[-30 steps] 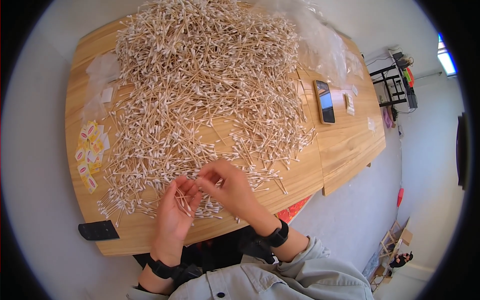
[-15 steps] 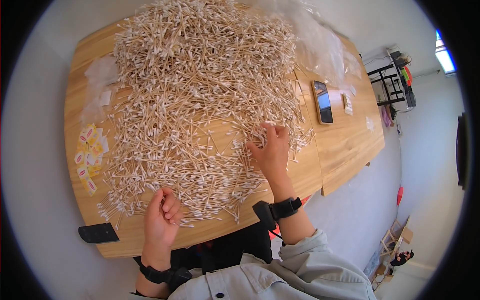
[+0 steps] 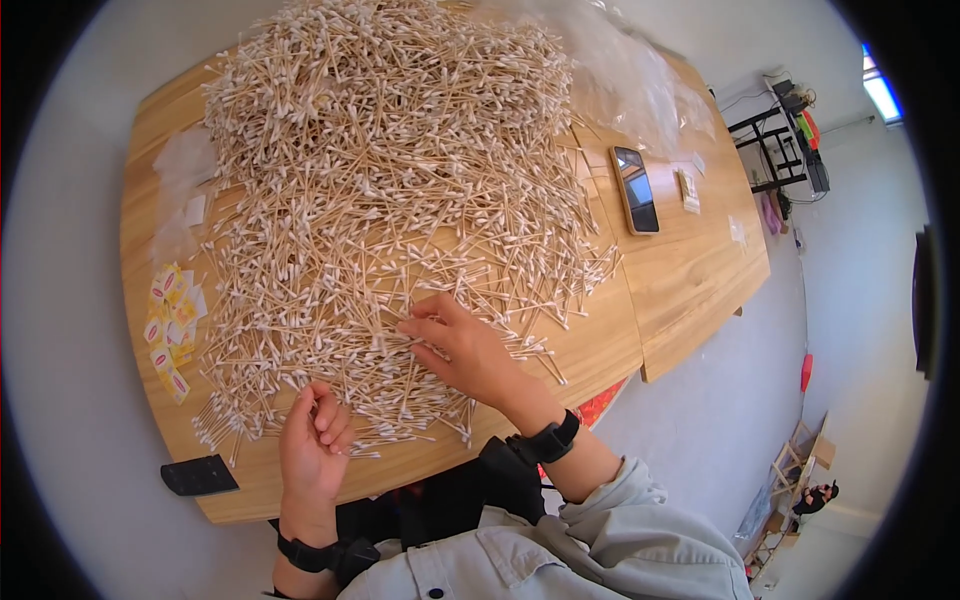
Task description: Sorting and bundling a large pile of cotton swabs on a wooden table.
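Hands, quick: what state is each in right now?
Left hand: loosely curled; whether it holds anything cannot be told.
Right hand: partly open over the swabs; whether it grips any cannot be told.

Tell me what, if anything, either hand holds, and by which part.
It cannot be told: the left hand is curled, hiding any hold; the right hand is over thin, white-tipped wooden swabs, none clearly gripped.
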`<act>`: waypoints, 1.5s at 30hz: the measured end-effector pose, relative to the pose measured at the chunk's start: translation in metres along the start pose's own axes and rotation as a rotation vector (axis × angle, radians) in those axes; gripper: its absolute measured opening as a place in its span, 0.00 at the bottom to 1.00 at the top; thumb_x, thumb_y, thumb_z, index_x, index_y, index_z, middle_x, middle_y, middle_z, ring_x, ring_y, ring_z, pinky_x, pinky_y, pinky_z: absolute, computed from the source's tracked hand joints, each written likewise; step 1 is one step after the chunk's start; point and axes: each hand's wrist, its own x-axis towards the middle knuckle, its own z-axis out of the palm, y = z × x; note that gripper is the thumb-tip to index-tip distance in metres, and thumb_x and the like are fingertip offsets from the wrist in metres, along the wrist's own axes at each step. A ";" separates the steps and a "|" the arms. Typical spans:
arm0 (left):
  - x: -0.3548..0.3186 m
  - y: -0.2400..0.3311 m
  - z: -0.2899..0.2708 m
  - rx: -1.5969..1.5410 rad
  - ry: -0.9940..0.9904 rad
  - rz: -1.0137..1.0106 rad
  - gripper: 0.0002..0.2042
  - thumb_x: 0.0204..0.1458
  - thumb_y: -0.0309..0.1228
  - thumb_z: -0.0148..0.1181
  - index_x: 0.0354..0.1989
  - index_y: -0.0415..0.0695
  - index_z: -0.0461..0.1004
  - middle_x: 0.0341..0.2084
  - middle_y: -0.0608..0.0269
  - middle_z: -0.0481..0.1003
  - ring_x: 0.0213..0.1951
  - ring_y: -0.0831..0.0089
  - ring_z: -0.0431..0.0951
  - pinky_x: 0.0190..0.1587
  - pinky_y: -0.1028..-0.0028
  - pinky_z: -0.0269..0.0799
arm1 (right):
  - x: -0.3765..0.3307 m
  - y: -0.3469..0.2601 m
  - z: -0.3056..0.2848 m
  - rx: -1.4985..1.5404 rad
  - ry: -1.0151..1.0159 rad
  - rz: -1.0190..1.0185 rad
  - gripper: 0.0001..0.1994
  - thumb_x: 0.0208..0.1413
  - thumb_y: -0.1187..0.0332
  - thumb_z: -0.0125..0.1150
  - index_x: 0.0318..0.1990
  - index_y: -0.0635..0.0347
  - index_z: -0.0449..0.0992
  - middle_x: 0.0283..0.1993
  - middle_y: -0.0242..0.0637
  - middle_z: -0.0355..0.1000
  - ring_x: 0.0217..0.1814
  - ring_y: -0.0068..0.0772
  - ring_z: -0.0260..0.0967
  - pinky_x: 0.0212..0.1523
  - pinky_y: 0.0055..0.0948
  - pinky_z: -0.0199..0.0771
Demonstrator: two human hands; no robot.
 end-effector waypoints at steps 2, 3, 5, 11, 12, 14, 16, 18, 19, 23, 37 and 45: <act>0.000 0.001 -0.002 0.008 -0.004 0.001 0.10 0.60 0.34 0.42 0.34 0.43 0.68 0.14 0.74 0.55 0.15 0.85 0.53 0.15 0.85 0.50 | -0.001 0.003 -0.004 0.045 -0.026 -0.029 0.08 0.46 0.73 0.59 0.37 0.55 0.74 0.37 0.37 0.67 0.38 0.41 0.69 0.35 0.32 0.70; -0.001 0.002 -0.001 0.016 -0.022 -0.001 0.09 0.59 0.34 0.43 0.35 0.43 0.68 0.15 0.74 0.55 0.16 0.85 0.53 0.16 0.84 0.50 | 0.000 0.011 -0.012 0.018 0.051 0.068 0.08 0.47 0.73 0.59 0.37 0.55 0.74 0.36 0.37 0.67 0.37 0.40 0.69 0.34 0.33 0.70; -0.001 0.002 -0.001 0.027 -0.035 0.002 0.09 0.59 0.35 0.43 0.35 0.44 0.68 0.15 0.74 0.55 0.17 0.85 0.54 0.17 0.84 0.50 | 0.004 0.036 -0.023 -0.059 0.195 0.214 0.07 0.48 0.74 0.58 0.36 0.54 0.74 0.34 0.37 0.66 0.34 0.40 0.68 0.32 0.34 0.69; -0.002 -0.004 0.004 0.049 -0.034 -0.010 0.09 0.59 0.35 0.43 0.35 0.44 0.68 0.15 0.74 0.55 0.17 0.85 0.54 0.17 0.84 0.51 | 0.040 0.072 -0.043 -0.306 0.342 0.287 0.05 0.47 0.73 0.58 0.33 0.53 0.75 0.32 0.36 0.65 0.30 0.38 0.67 0.28 0.32 0.68; -0.003 -0.005 0.005 0.038 -0.017 -0.008 0.09 0.59 0.34 0.43 0.35 0.43 0.68 0.15 0.74 0.55 0.16 0.85 0.54 0.16 0.84 0.51 | 0.043 0.075 -0.043 -0.402 0.307 0.277 0.05 0.47 0.72 0.59 0.32 0.53 0.75 0.32 0.36 0.66 0.30 0.37 0.67 0.28 0.31 0.68; -0.003 -0.007 0.009 0.028 -0.004 -0.009 0.09 0.60 0.33 0.42 0.35 0.43 0.68 0.15 0.74 0.56 0.16 0.85 0.54 0.16 0.85 0.51 | 0.041 0.075 -0.050 -0.410 0.328 0.254 0.04 0.46 0.71 0.60 0.32 0.53 0.75 0.31 0.36 0.66 0.29 0.36 0.67 0.28 0.31 0.68; -0.003 -0.010 0.013 0.055 -0.015 -0.022 0.09 0.60 0.34 0.43 0.35 0.43 0.68 0.15 0.74 0.56 0.16 0.85 0.53 0.16 0.85 0.51 | 0.040 0.068 -0.056 -0.412 0.341 0.228 0.04 0.45 0.71 0.61 0.31 0.53 0.76 0.29 0.36 0.66 0.27 0.35 0.67 0.28 0.30 0.68; 0.000 -0.014 0.018 0.069 -0.056 -0.037 0.09 0.59 0.34 0.43 0.36 0.43 0.68 0.15 0.73 0.56 0.17 0.85 0.55 0.16 0.85 0.52 | 0.030 0.051 -0.062 -0.251 0.326 0.341 0.04 0.46 0.71 0.61 0.31 0.54 0.76 0.29 0.36 0.68 0.27 0.32 0.69 0.28 0.29 0.69; 0.001 -0.017 0.020 0.082 -0.095 -0.051 0.09 0.59 0.34 0.43 0.37 0.43 0.68 0.16 0.73 0.57 0.17 0.84 0.56 0.17 0.84 0.53 | 0.024 0.041 -0.058 -0.110 0.315 0.354 0.05 0.46 0.70 0.62 0.32 0.55 0.76 0.29 0.36 0.69 0.27 0.32 0.69 0.28 0.28 0.69; 0.011 -0.033 0.048 0.144 -0.075 -0.024 0.10 0.59 0.34 0.44 0.40 0.42 0.68 0.19 0.71 0.63 0.21 0.82 0.63 0.22 0.83 0.61 | -0.009 -0.022 -0.033 0.280 0.126 0.311 0.08 0.47 0.70 0.62 0.35 0.60 0.75 0.30 0.37 0.72 0.27 0.30 0.70 0.27 0.26 0.69; 0.012 -0.031 0.017 -0.029 -0.071 -0.041 0.11 0.59 0.34 0.45 0.41 0.41 0.69 0.20 0.70 0.64 0.20 0.83 0.59 0.22 0.82 0.55 | -0.001 0.027 -0.019 -0.114 0.125 0.344 0.08 0.45 0.72 0.60 0.35 0.50 0.77 0.33 0.35 0.64 0.29 0.37 0.68 0.29 0.33 0.69; 0.009 -0.020 0.016 -0.040 -0.050 -0.040 0.10 0.59 0.34 0.44 0.39 0.41 0.69 0.19 0.70 0.63 0.19 0.83 0.58 0.21 0.83 0.55 | -0.015 0.045 -0.034 -0.169 0.190 0.322 0.06 0.45 0.74 0.58 0.31 0.51 0.77 0.33 0.35 0.65 0.30 0.36 0.68 0.29 0.33 0.69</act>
